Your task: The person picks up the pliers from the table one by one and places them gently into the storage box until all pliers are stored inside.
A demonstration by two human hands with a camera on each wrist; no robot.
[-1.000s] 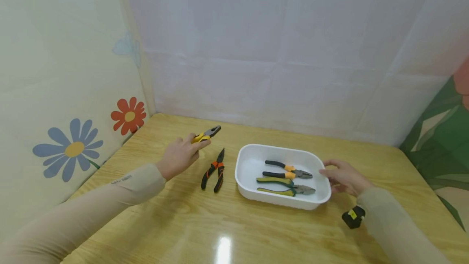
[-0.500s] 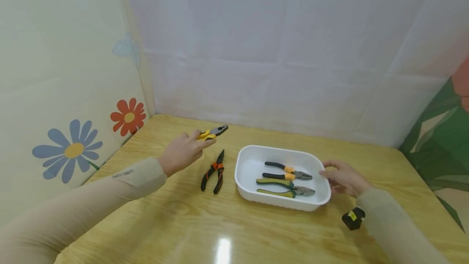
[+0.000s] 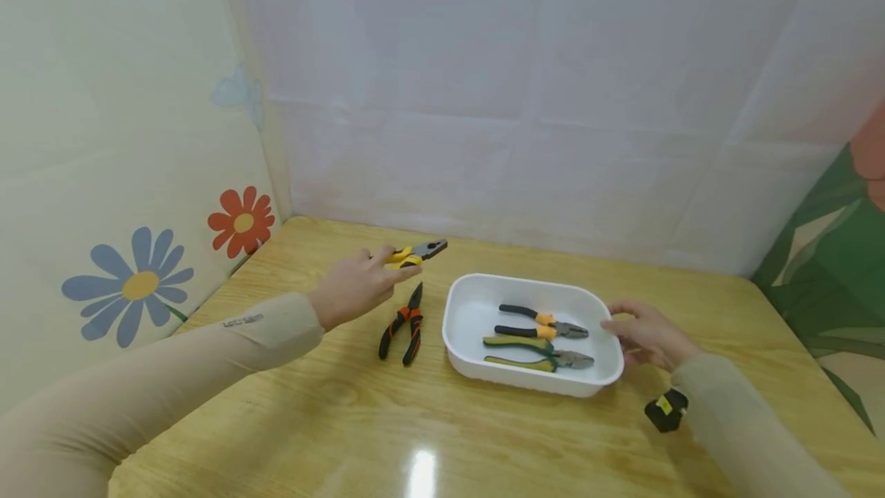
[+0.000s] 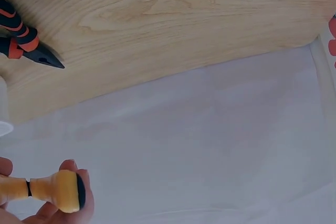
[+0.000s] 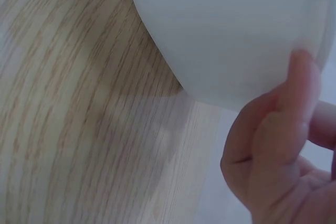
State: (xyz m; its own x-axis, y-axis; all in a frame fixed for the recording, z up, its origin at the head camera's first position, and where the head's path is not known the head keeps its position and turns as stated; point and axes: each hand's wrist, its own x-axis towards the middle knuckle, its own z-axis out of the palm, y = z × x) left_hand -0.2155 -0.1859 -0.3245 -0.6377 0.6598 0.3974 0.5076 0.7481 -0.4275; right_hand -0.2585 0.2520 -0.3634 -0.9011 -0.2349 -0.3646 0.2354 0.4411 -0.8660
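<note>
Head view, yellow pliers (image 3: pixel 425 250): pinched in the fingers of the left hand (image 3: pixel 356 287), nose pointing right, left of the white tray (image 3: pixel 518 380).
Head view, tray contents: black-and-orange pliers (image 3: pixel 546 332) and green pliers (image 3: pixel 525 343), side by side, noses right.
Head view, worktop (image 3: pixel 311 421): black-and-red pliers lying between left hand and tray.
Left wrist view, yellow handles (image 4: pixel 63 190): within the left fingers.
Right wrist view, right hand (image 5: pixel 278 150): fingers pinching the tray's end at its rim.

Left arm (image 3: pixel 207 360): mine, long-sleeved, stretched forward from the lower left.
Left hand (image 3: pixel 356 285): I have its back turned up, fingers bent in a grip.
Right arm (image 3: pixel 747 421): mine, sleeved too, reaching in from the lower right.
Right hand (image 3: pixel 650 335): I pinch with bent fingers, well apart from my left.
</note>
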